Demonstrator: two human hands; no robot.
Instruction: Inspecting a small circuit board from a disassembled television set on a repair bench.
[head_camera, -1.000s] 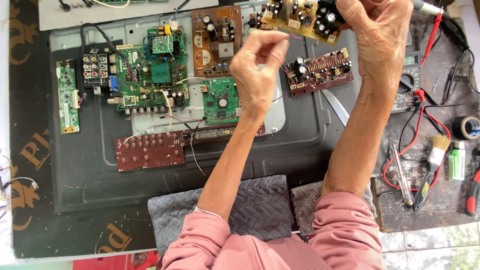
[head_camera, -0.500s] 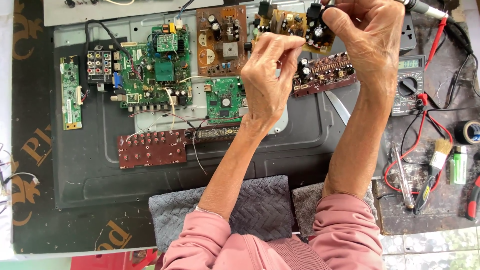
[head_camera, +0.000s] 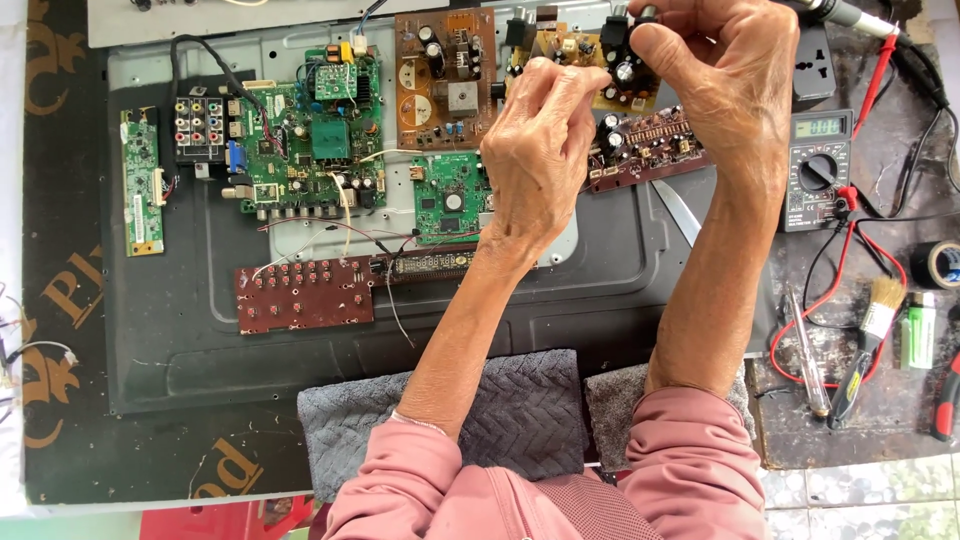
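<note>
**Small board held up over the open panel**

Nearest, a grey towel (head_camera: 520, 410) is crossed by both forearms. Further out, the left hand (head_camera: 540, 160) is curled, pinching the yellow circuit board (head_camera: 575, 50); the right hand (head_camera: 725, 85) is clamped on its capacitor end, hiding the boards beneath. A multimeter (head_camera: 817, 170) sits right.

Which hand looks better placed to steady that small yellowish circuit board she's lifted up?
Probably the right hand: its fingers already grip the yellowish board at its black capacitors. The left hand is pinched just below it, seemingly empty.
</note>
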